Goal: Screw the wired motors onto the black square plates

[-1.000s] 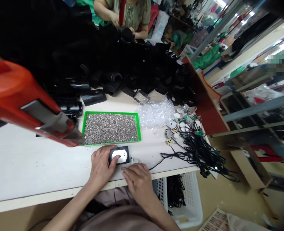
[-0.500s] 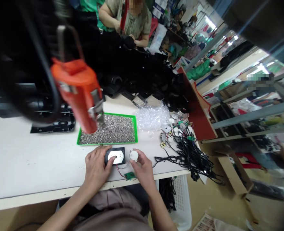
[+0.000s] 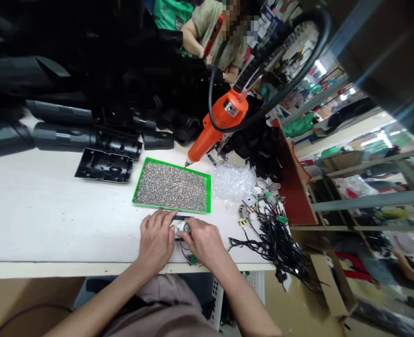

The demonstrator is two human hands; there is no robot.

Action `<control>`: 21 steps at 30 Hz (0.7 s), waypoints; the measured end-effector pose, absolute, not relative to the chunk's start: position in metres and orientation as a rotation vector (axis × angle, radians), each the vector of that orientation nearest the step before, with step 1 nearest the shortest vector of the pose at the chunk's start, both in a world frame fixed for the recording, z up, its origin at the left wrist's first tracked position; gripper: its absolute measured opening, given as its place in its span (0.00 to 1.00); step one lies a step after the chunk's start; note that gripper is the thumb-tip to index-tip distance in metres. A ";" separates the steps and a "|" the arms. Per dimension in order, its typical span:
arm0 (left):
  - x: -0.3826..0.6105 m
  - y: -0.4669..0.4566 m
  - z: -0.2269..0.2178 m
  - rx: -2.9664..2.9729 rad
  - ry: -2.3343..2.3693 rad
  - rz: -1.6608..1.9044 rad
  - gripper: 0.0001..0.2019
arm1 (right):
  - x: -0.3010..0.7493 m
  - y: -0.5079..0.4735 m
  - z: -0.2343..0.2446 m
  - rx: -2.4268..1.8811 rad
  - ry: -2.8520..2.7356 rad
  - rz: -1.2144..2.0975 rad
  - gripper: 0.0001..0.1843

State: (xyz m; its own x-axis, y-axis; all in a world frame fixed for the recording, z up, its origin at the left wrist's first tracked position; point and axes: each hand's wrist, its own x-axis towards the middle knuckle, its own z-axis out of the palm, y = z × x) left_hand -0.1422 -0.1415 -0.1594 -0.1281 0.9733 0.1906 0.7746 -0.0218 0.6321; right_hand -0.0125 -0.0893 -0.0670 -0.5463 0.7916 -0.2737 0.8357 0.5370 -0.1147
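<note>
My left hand point(image 3: 156, 238) lies over a flat black rectangular part point(image 3: 180, 218), gripping its left side, and covers most of it. My right hand point(image 3: 205, 238) is closed on a small motor point(image 3: 183, 227) with a white end and a grey body, held against the middle of that part. Whether the two are seated together I cannot tell. Thin red wires point(image 3: 182, 246) run down to a small green circuit board point(image 3: 192, 259) near the table edge, beneath my right hand. Just beyond both hands lies a green tray point(image 3: 208, 196) full of small screws.
An orange electric screwdriver point(image 3: 210, 131) hangs above the tray's far edge on a coiled cord. Black plastic housings point(image 3: 105, 166) lie at the left and back. Clear plastic bags point(image 3: 233, 180) and black cables point(image 3: 277, 243) are piled at the right. Across the table a person works.
My right hand has brought the motor left, from beside the black part onto it. My left hand now covers more of the part. The view has shifted, and the screwdriver appears further right.
</note>
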 end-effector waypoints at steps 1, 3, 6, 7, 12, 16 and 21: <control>-0.144 -0.143 -0.161 1.840 1.919 0.918 0.22 | -0.015 -0.088 -0.067 1.354 2.575 -0.282 0.10; -0.147 -0.145 -0.164 1.847 1.869 0.947 0.23 | -0.019 -0.086 -0.065 1.278 2.595 -0.187 0.10; -0.150 -0.148 -0.168 1.835 1.873 0.981 0.23 | -0.018 -0.083 -0.065 1.145 2.671 -0.138 0.11; -0.150 -0.148 -0.169 1.833 1.886 0.989 0.22 | -0.017 -0.082 -0.067 1.109 2.692 -0.131 0.11; -0.144 -0.147 -0.173 1.838 1.909 0.989 0.22 | -0.019 -0.086 -0.083 1.256 2.669 -0.173 0.11; -0.147 -0.152 -0.171 1.844 1.924 0.981 0.22 | -0.018 -0.093 -0.090 1.332 2.661 -0.206 0.12; -0.185 -0.139 -0.148 1.879 1.990 1.038 0.16 | 0.003 -0.069 -0.049 1.434 2.987 -0.375 0.29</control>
